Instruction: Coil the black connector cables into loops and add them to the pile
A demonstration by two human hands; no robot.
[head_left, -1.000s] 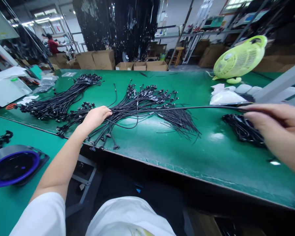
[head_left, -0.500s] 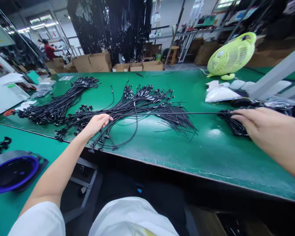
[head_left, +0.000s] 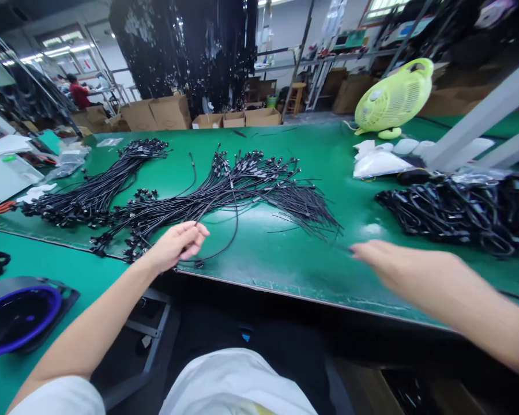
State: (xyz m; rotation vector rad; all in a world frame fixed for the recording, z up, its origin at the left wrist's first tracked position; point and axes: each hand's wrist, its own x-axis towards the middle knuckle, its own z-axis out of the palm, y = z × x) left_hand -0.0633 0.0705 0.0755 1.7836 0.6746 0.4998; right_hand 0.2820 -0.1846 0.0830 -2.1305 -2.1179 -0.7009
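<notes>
My left hand (head_left: 179, 245) is closed, fingers curled, at the front edge of the bench, over the connector ends of a loose pile of black cables (head_left: 190, 202). A black cable (head_left: 234, 222) curves out in a loop and runs back to this hand. My right hand (head_left: 384, 259) is pinched shut over the bench to the right, smeared by motion. A thin dark cable end shows blurred at its fingertips. Between the hands lie the pile's thin, bare-looking ends (head_left: 307, 204). Right of the right hand sits a heap of coiled black cables (head_left: 450, 210).
Another cable bundle (head_left: 99, 184) lies at the left. A green fan (head_left: 391, 95) and white packets (head_left: 378, 163) stand behind on the right, near a slanted grey post (head_left: 480, 118). A purple-rimmed round dish (head_left: 21, 317) is at lower left. Cartons (head_left: 168, 112) line the back.
My right hand has left the coiled heap and moved left and toward me. The straight cable stretched between the hands no longer shows taut. My left hand has come slightly nearer to me.
</notes>
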